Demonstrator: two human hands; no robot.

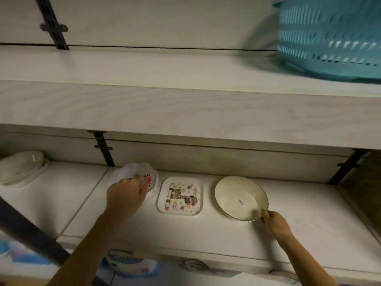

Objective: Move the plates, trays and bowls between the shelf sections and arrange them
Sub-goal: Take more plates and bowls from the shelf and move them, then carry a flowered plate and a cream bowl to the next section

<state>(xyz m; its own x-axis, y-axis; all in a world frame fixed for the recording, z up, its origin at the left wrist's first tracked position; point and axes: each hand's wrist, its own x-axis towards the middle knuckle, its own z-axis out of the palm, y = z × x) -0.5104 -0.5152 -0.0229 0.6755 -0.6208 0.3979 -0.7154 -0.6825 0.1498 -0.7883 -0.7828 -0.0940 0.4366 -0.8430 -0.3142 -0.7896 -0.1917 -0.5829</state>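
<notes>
On the lower shelf (206,234), my left hand (125,195) grips a scalloped white plate (127,172), tilted up over a small stack of flowered white plates (153,184). Just right of that stack lies a square tray with a cartoon giraffe print (180,196). Further right sits a round cream bowl with a dark rim (240,198) and a small sticker inside. My right hand (274,222) pinches its near right rim. In the left section, a stack of pale dishes (22,168) stands at the far left.
A teal perforated basket (329,38) stands on the upper shelf (185,112) at the right. Black wall brackets (104,148) divide the shelf sections. Below the lower shelf's front edge, blurred patterned dishes (127,263) show. A dark diagonal bar (31,230) crosses the lower left.
</notes>
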